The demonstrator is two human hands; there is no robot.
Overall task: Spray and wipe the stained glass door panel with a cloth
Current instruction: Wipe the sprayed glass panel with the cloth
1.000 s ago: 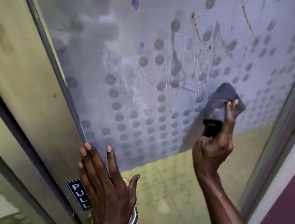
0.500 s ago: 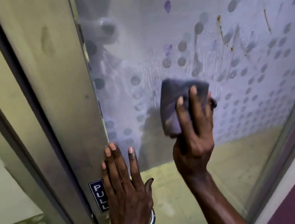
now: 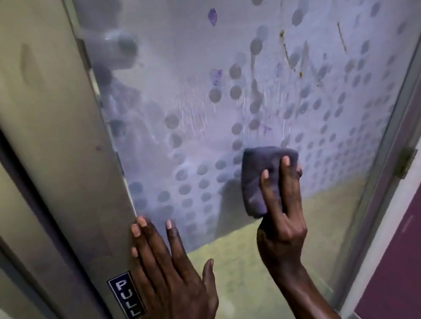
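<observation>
Head view: cloth gripped under right hand fingers on glass panel; left hand fingers straight.

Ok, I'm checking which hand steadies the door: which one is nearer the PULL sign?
Left. The left hand lies flat just right of the PULL sign; the right hand is farther right and higher, holding the cloth against the glass panel.
</observation>
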